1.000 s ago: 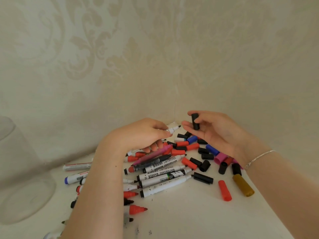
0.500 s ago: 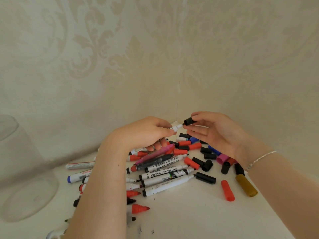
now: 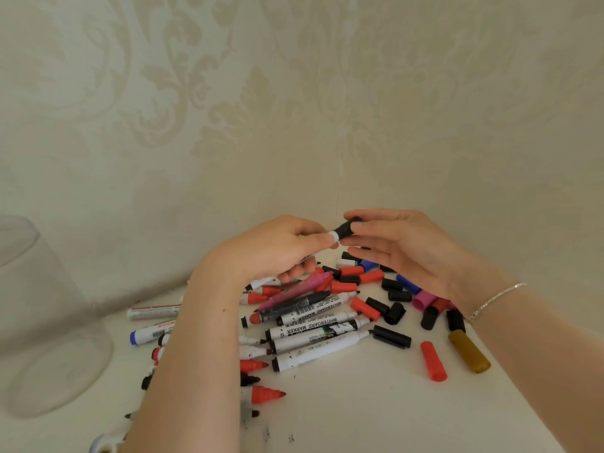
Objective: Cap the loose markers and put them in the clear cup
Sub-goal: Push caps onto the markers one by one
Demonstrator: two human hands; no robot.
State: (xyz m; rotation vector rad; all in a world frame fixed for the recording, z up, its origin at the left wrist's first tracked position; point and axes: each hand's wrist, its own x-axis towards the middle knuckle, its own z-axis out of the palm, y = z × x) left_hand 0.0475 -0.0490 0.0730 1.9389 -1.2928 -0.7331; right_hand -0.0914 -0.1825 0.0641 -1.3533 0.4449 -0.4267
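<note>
My left hand [image 3: 274, 248] grips a white marker [image 3: 333, 236], most of it hidden in the fist. A black cap [image 3: 346, 228] sits on its tip, pinched by the thumb and fingers of my right hand [image 3: 402, 250]. Both hands hover above a pile of uncapped markers [image 3: 313, 331] on the white table [image 3: 343, 410]. Loose black, red, blue and pink caps [image 3: 392, 294] lie scattered under my right hand. The clear cup [image 3: 39, 322] stands at the far left.
A red cap [image 3: 433, 361] and a gold cap [image 3: 469, 351] lie apart at the right. Patterned wallpaper meets in a corner just behind the pile. A white object [image 3: 106, 444] peeks in at the bottom edge.
My right hand turned the black cap and brought it onto the tip of the marker held in my left hand. Both hands rose slightly.
</note>
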